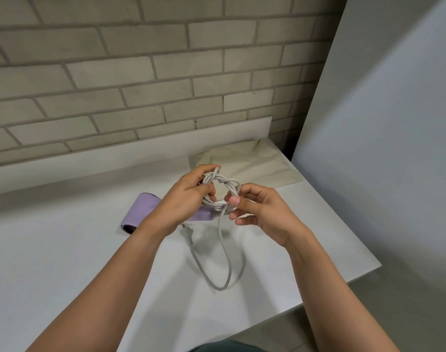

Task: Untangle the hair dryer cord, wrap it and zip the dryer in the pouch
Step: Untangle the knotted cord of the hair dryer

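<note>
Cord (220, 191) coil held above bench (64, 250): left hand (188, 196) grips coil, right hand (254, 212) pinches strand. Cord limp, springy; hold at crossings. Dryer (140, 209), pouch (254, 166) on bench.

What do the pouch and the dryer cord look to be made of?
The pouch looks like cream cloth, matte: it lies limp with soft creases. The cord seems sheathed in smooth pale-grey plastic or rubber: it holds springy loops.

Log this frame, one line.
phase: untangling | left hand: grips cord | right hand: pinches cord | dryer: on counter | pouch: lying behind
</note>
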Available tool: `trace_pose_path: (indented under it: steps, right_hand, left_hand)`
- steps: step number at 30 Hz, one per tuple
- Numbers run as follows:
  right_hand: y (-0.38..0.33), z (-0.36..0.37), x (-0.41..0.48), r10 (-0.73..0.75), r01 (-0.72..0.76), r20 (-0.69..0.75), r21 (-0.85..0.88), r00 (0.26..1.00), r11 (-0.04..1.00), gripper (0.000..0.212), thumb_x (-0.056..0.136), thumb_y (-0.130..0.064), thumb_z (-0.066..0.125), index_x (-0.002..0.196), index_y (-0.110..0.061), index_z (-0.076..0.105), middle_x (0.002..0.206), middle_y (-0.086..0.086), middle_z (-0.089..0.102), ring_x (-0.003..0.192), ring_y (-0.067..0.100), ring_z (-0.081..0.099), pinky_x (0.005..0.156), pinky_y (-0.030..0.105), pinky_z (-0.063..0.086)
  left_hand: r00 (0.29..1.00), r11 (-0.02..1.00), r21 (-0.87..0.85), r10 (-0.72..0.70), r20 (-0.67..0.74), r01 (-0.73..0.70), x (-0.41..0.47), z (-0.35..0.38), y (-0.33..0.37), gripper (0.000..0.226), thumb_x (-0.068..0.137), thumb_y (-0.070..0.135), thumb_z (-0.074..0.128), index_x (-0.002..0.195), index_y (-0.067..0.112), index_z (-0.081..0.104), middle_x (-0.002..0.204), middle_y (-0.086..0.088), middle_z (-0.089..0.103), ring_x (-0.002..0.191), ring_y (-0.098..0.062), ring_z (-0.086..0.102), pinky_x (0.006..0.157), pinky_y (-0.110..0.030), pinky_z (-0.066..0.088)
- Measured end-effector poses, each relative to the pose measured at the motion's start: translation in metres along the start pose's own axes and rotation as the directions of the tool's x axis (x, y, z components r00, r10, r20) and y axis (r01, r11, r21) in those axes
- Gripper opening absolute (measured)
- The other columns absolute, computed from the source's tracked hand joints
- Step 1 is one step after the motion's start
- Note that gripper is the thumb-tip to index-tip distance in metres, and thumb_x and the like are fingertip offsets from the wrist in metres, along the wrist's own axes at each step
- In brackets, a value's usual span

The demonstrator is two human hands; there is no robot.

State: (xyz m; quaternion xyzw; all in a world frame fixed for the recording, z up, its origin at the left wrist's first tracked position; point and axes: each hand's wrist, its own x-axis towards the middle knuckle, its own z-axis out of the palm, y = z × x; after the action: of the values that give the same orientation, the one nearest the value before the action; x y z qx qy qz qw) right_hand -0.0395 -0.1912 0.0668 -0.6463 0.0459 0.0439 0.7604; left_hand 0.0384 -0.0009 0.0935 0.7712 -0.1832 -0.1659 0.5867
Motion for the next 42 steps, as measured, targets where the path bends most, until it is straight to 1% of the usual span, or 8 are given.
trace_pose_path:
  steps: [4,14,24,27,30,34,38,42]
  right_hand:
    - [-0.001,-0.004,-0.001,0.016,-0.018,0.039,0.034,0.999,0.999,0.023,0.099,-0.021,0.065,0.109,-0.001,0.069,0.119,0.017,0.073,0.080,0.022,0.066,0.070,0.031,0.057]
    - [0.000,-0.001,0.005,-0.108,0.107,-0.142,-0.016,0.984,0.994,0.022,0.105,-0.027,0.056,0.104,-0.009,0.069,0.110,0.022,0.073,0.094,0.023,0.071,0.078,0.036,0.058]
    - [-0.007,0.000,0.007,-0.189,0.217,-0.212,0.116,0.959,0.969,0.014,0.106,-0.022,0.053,0.098,-0.016,0.062,0.085,-0.004,0.062,0.085,0.022,0.064,0.091,0.042,0.055]
    - [-0.016,-0.008,0.006,-0.239,0.250,-0.245,0.013,0.940,0.968,0.014,0.103,-0.021,0.058,0.097,-0.015,0.069,0.078,-0.003,0.057,0.069,0.018,0.053,0.095,0.044,0.057]
    - [-0.028,-0.012,0.004,-0.325,0.282,-0.245,-0.195,0.913,0.939,0.014,0.102,-0.021,0.063,0.097,-0.015,0.074,0.072,-0.006,0.058,0.069,0.016,0.052,0.080,0.031,0.055]
    - [-0.039,-0.010,0.003,-0.424,0.331,-0.230,-0.353,0.876,0.875,0.015,0.100,-0.020,0.066,0.101,-0.007,0.074,0.087,-0.009,0.065,0.072,0.010,0.055,0.069,0.022,0.048]
    - [-0.039,-0.011,0.003,-0.451,0.348,-0.230,-0.379,0.862,0.858,0.015,0.099,-0.020,0.068,0.102,-0.008,0.075,0.093,-0.007,0.065,0.077,-0.002,0.057,0.076,0.019,0.045]
    - [-0.038,-0.007,0.007,-0.522,0.377,-0.213,-0.480,0.826,0.792,0.011,0.097,-0.022,0.070,0.101,-0.015,0.078,0.096,0.004,0.065,0.081,0.002,0.057,0.078,0.016,0.043]
  left_hand:
    - [0.999,0.994,-0.099,-0.037,0.017,0.038,0.000,0.001,0.002,0.042,0.104,0.005,0.042,0.127,0.033,0.064,0.088,-0.015,0.064,0.083,-0.019,0.066,0.067,-0.024,0.056]
    - [0.993,0.985,0.144,0.105,-0.054,-0.096,-0.005,0.009,0.002,0.040,0.105,0.011,0.037,0.125,0.045,0.047,0.084,-0.004,0.058,0.083,-0.019,0.059,0.083,-0.036,0.049]
    - [0.986,0.947,0.276,0.168,0.016,-0.166,-0.011,0.011,-0.001,0.029,0.105,0.009,0.037,0.093,0.027,0.056,0.086,-0.002,0.056,0.070,-0.010,0.051,0.058,-0.014,0.043]
    - [0.982,0.929,0.323,0.191,-0.002,-0.180,-0.012,0.010,-0.002,0.033,0.103,0.004,0.040,0.090,0.023,0.063,0.088,0.001,0.054,0.068,-0.002,0.052,0.062,-0.011,0.038]
    - [0.979,0.916,0.353,0.205,-0.008,-0.189,-0.014,0.009,0.000,0.029,0.098,0.003,0.049,0.090,0.021,0.069,0.092,-0.004,0.058,0.072,-0.005,0.053,0.065,-0.011,0.037]
    - [0.970,0.880,0.423,0.242,-0.003,-0.218,-0.016,0.011,0.005,0.005,0.088,0.027,0.076,0.090,0.028,0.071,0.086,0.003,0.054,0.078,-0.005,0.056,0.070,-0.017,0.040]
    - [0.969,0.768,0.592,0.224,0.108,-0.244,-0.012,0.005,-0.001,0.043,0.065,0.051,0.091,0.099,0.035,0.069,0.098,0.008,0.044,0.085,-0.001,0.052,0.072,-0.012,0.042]
    - [0.957,0.709,0.651,0.269,0.107,-0.272,-0.009,0.005,-0.011,0.025,0.074,0.040,0.088,0.094,0.031,0.077,0.096,0.003,0.044,0.084,-0.007,0.052,0.073,-0.022,0.041]
